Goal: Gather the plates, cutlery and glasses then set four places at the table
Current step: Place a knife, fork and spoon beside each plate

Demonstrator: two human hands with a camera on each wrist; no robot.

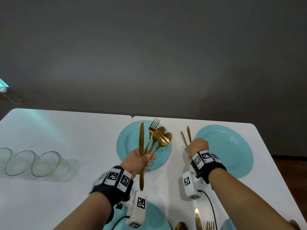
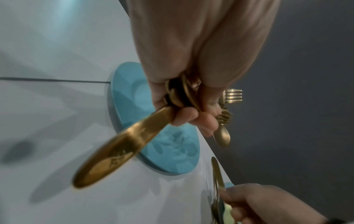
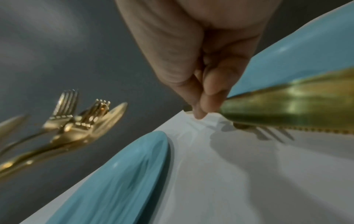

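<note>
My left hand (image 1: 142, 159) grips a bundle of gold cutlery (image 1: 154, 138), a knife, two forks and a spoon, fanned out above the far-left turquoise plate (image 1: 127, 146). In the left wrist view my fingers (image 2: 191, 116) wrap the bundle and the knife handle (image 2: 118, 148) points at the camera. My right hand (image 1: 197, 146) pinches a gold knife and fork (image 1: 185, 138) low over the table, between that plate and the far-right plate (image 1: 229, 146). The right wrist view shows my fingers (image 3: 203, 97) on the serrated knife (image 3: 287, 103).
Three clear glasses (image 1: 46, 163) stand in a row at the table's left. Two more turquoise plates (image 1: 154, 216) lie at the near edge, with a knife, spoon and fork (image 1: 197, 219) between them. A dark wall runs behind the table's far edge.
</note>
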